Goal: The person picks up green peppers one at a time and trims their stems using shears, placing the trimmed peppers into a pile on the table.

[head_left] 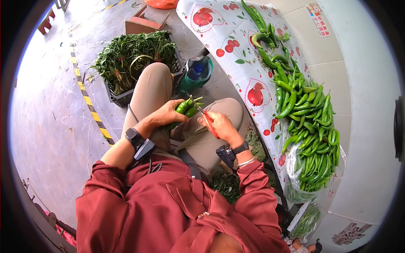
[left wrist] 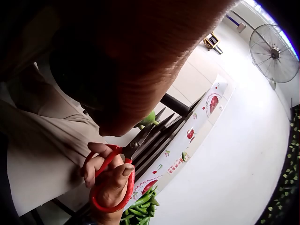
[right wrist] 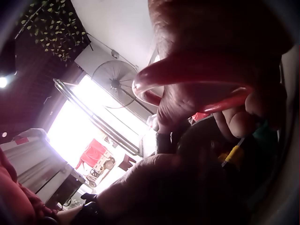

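Note:
In the head view my left hand (head_left: pixel 171 113) grips a small bunch of green chili peppers (head_left: pixel 182 107) above the lap, their stems pointing up and right. My right hand (head_left: pixel 222 126) holds scissors (head_left: pixel 209 126) by their red handles, fingers through the loops. The blades reach across to the stem ends of the bunch. From the left wrist, the scissors (left wrist: pixel 132 146) show their blades parted around a green stem end (left wrist: pixel 149 119), while the left hand (left wrist: pixel 145 51) looms dark in front. A red handle loop (right wrist: pixel 187 70) fills much of the right wrist view.
To the right, a table with a cherry-print cloth (head_left: pixel 236 63) bears a big heap of green chili peppers (head_left: pixel 312 118), partly in a clear plastic bag (head_left: pixel 293 168). Beyond the knees stand a black crate (head_left: pixel 120 98) of leafy greens (head_left: pixel 130 57) and a green bag (head_left: pixel 197 80).

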`<state>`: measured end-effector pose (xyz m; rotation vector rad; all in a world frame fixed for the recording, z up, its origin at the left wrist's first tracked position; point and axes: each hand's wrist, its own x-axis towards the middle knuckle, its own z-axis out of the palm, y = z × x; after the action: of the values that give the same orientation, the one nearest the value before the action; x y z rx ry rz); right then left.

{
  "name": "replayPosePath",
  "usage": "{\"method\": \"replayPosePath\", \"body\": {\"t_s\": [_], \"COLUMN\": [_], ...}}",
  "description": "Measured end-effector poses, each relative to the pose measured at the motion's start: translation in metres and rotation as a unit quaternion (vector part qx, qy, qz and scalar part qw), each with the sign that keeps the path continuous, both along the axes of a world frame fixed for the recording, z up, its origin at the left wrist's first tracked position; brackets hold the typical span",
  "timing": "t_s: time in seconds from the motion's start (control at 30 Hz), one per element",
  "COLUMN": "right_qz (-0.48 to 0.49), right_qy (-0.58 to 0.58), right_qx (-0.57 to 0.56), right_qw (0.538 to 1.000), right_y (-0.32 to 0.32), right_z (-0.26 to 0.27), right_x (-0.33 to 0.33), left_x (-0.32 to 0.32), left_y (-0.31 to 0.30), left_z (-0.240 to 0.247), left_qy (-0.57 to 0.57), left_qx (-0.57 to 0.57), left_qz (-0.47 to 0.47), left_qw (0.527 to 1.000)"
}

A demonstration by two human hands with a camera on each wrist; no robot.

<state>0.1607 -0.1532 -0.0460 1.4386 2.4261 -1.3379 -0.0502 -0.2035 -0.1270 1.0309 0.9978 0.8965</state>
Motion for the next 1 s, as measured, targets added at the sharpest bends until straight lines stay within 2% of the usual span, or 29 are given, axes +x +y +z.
{"method": "replayPosePath", "body": {"t_s": [0.17, 0.23, 0.3, 0.37, 0.4, 0.43, 0.47, 0.5, 0.57, 0.6, 0.63, 0.67, 0.7, 0.83, 1.0], "right_qz": [-0.010, -0.069, -0.133, -0.126, -0.149, -0.164, -0.183, -0.199, -0.325, -0.336, -0.358, -0.379, -0.399, -0.456, -0.508], "right_qy": [0.023, 0.038, 0.184, 0.169, 0.216, 0.262, 0.310, 0.311, 0.380, 0.325, 0.367, 0.372, 0.377, 0.344, 0.420], "right_qx": [0.040, -0.013, -0.037, 0.095, 0.133, 0.169, 0.215, 0.233, 0.183, 0.249, 0.286, 0.298, 0.309, 0.324, 0.269], "right_qw": [0.999, 0.997, 0.973, 0.973, 0.956, 0.936, 0.908, 0.900, 0.846, 0.848, 0.810, 0.793, 0.777, 0.754, 0.702], "right_y": [-0.003, -0.006, -0.014, -0.016, -0.018, -0.021, -0.017, -0.016, -0.018, -0.019, -0.016, -0.012, -0.010, -0.005, 0.000], "right_z": [-0.002, -0.004, -0.004, -0.005, 0.014, 0.032, 0.023, 0.032, 0.054, 0.060, 0.065, 0.068, 0.070, 0.072, 0.064], "right_x": [0.007, 0.013, 0.019, 0.039, 0.043, 0.045, 0.058, 0.067, 0.087, 0.098, 0.103, 0.111, 0.120, 0.144, 0.150], "left_x": [0.001, 0.001, 0.001, -0.001, 0.000, -0.006, -0.007, -0.010, -0.015, -0.015, -0.013, -0.006, -0.010, 0.018, 0.073], "left_y": [0.002, 0.002, 0.002, 0.002, 0.002, 0.002, 0.005, 0.006, 0.015, 0.021, 0.026, 0.033, 0.045, 0.084, 0.135], "left_z": [-0.003, -0.008, -0.003, 0.015, 0.020, 0.032, 0.036, 0.051, 0.063, 0.080, 0.100, 0.117, 0.125, 0.161, 0.218], "left_qy": [0.035, 0.014, -0.035, -0.084, -0.121, -0.078, -0.084, -0.089, -0.109, -0.124, -0.140, -0.150, -0.150, -0.262, -0.299], "left_qx": [0.023, 0.017, 0.001, -0.025, -0.039, -0.062, -0.061, -0.060, -0.020, 0.011, 0.039, 0.073, 0.099, 0.064, -0.006], "left_qz": [0.004, -0.003, 0.002, 0.017, 0.039, 0.031, 0.058, 0.067, 0.050, 0.037, 0.025, 0.040, 0.001, 0.030, 0.014], "left_qw": [0.999, 1.000, 0.999, 0.996, 0.991, 0.995, 0.993, 0.992, 0.993, 0.991, 0.989, 0.985, 0.984, 0.963, 0.954]}}
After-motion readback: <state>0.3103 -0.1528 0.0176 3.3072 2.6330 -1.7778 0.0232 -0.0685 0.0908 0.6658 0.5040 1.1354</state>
